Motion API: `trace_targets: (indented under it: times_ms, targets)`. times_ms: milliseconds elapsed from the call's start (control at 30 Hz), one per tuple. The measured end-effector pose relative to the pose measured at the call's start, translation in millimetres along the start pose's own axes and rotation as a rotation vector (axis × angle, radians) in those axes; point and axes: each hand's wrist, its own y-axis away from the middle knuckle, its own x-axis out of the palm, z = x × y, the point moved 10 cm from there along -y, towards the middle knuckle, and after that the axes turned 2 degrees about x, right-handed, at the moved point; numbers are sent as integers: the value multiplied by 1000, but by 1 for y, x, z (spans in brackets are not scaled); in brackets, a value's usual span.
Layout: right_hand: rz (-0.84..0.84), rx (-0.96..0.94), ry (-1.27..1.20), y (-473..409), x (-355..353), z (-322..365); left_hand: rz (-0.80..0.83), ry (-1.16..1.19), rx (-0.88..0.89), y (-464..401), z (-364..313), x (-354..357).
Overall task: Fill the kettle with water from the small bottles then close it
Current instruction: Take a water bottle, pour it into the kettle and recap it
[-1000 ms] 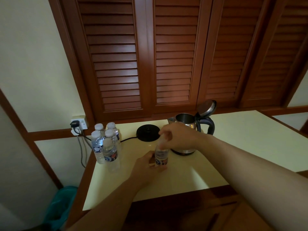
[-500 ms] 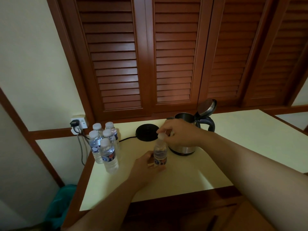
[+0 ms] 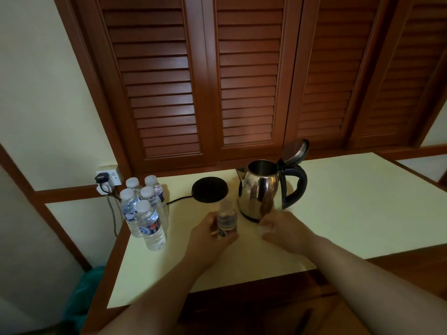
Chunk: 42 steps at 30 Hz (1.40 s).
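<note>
Cap's off now: half a second ago the right hand (image 3: 281,229) was up at the bottle (image 3: 227,222) neck, and it's since dropped to the counter (image 3: 350,201) just in front of the kettle (image 3: 261,189), fingers curled, probably round the cap, though I can't really tell. Left hand (image 3: 208,234) grips the bottle, standing near the front edge. Kettle's beside it with the lid (image 3: 295,151) up, so pouring looks next. Five more bottles (image 3: 144,209) wait at the left edge.
</note>
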Motion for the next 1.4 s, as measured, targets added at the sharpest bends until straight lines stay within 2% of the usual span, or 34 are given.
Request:
trace_targets:
  times_ms: [167, 367, 433, 600, 700, 867, 1000, 1133, 1400]
  targets:
    - [36, 91, 107, 4, 14, -18, -33, -14, 25, -5, -2, -1]
    - [-82, 308, 62, 13, -2, -63, -71, -47, 42, -21, -13, -7]
    - [-66, 336, 164, 15, -1, -75, -79, -53, 53, -30, -23, -11]
    - [-70, 348, 109, 25, 3, -95, -110, -86, 84, -55, -57, -26]
    - [15, 328, 184, 24, 16, -96, -121, -112, 102, -75, -73, -35]
    - [29, 304, 217, 24, 16, -95, -128, -149, 203, -101, -101, -45]
    - [35, 292, 223, 22, 18, -97, -73, -118, 138, -120, -112, -45]
    - [29, 286, 229, 22, 19, -100, 7, -164, 151, -135, -129, -41]
    - [19, 280, 199, 21, 20, -102, 186, -767, 393, -160, -154, -25]
